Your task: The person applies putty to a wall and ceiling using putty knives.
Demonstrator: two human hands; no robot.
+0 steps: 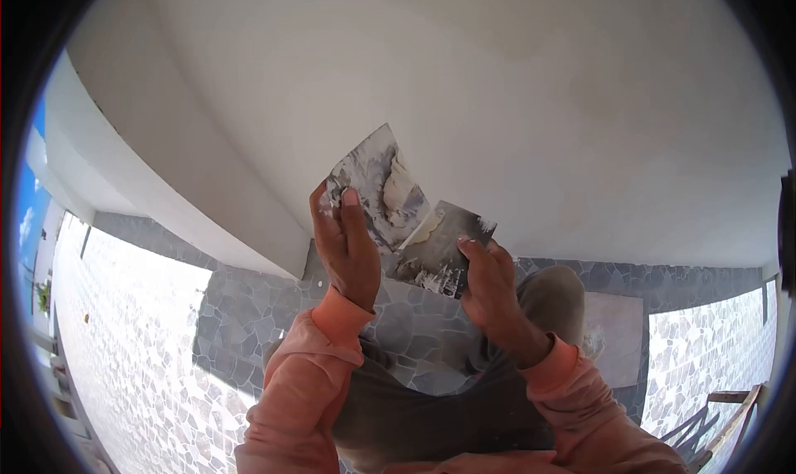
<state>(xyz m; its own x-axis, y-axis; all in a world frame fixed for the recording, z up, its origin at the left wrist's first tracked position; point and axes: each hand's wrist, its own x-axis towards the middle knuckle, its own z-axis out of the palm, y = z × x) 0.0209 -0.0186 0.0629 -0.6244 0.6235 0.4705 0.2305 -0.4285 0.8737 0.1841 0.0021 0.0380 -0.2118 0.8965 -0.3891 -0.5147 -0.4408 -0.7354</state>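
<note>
My left hand (348,246) grips a flat, putty-smeared scraper plate (377,163), thumb on its face and fingers behind. A ridge of cream putty (400,194) lies across that plate. In my right hand (493,290) is a second scraper, a dark grey metal blade (441,244), pinched by its right side under the thumb. Cream putty lines its upper left edge, and white smears mark its lower edge. The two plates come together at the left one's lower right edge, in front of the pale wall.
A smooth off-white wall (564,118) fills the view ahead, with a projecting wall edge (224,167) at left. Stone-patterned paving (236,312) lies below, sunlit on both sides. My bent knee (551,296) is at right. Wooden pieces (730,428) stand at lower right.
</note>
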